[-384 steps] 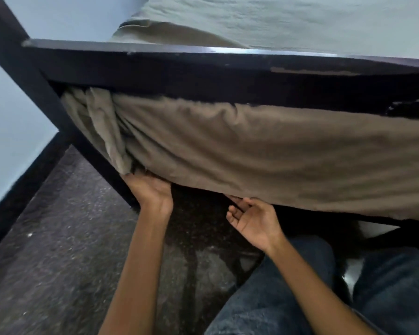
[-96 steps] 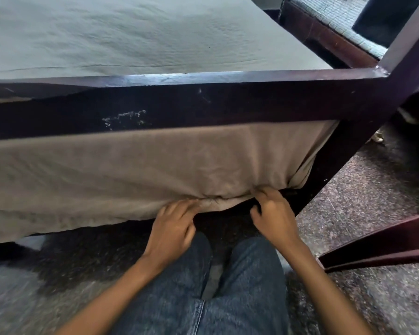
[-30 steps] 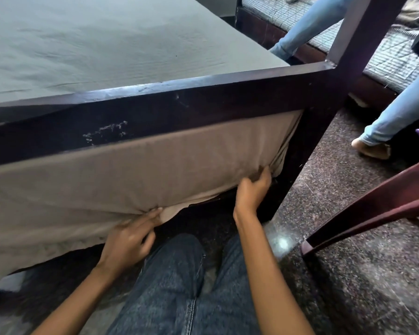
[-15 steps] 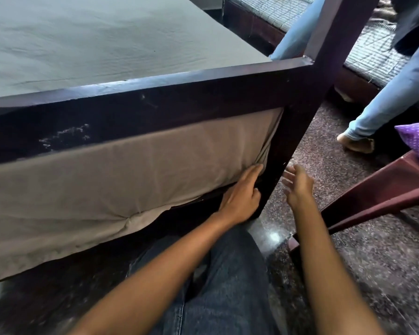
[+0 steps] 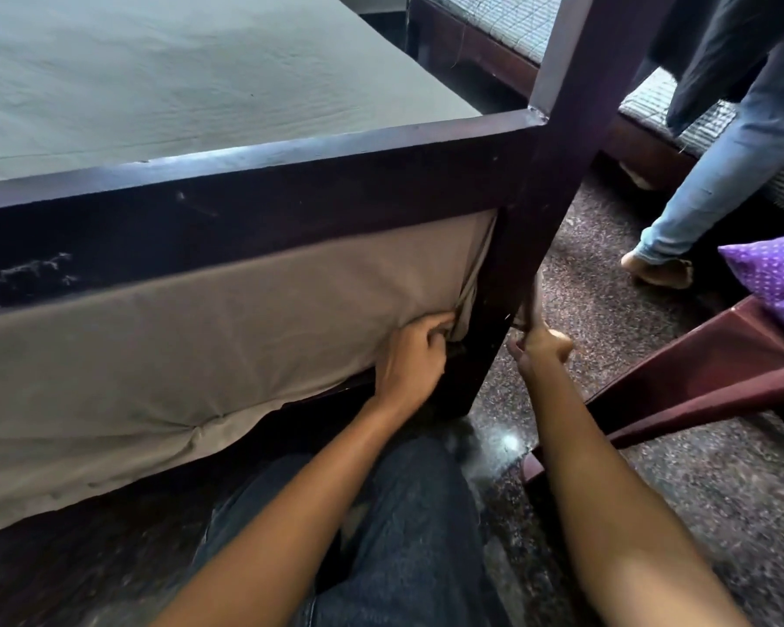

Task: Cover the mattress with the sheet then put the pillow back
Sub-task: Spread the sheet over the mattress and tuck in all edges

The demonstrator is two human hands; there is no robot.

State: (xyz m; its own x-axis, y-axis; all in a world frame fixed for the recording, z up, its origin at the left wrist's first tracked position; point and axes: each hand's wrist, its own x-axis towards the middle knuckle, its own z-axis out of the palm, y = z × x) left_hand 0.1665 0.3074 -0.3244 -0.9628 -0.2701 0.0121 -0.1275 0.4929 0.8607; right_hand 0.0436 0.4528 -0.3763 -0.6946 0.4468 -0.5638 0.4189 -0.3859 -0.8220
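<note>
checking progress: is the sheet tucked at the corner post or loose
Loose: the sheet bunches beside the post, gripped by the left hand.

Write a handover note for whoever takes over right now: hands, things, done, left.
Left hand: grips a sheet fold at the corner by the bed post.
Right hand: beyond the post, low down; grip unclear.
Pillow: purple, on the maroon chair to the right.
Done: sheet lies flat over the top and hangs down this side.
To do: tuck this corner and the loose lower edge, then put the pillow back.
</note>
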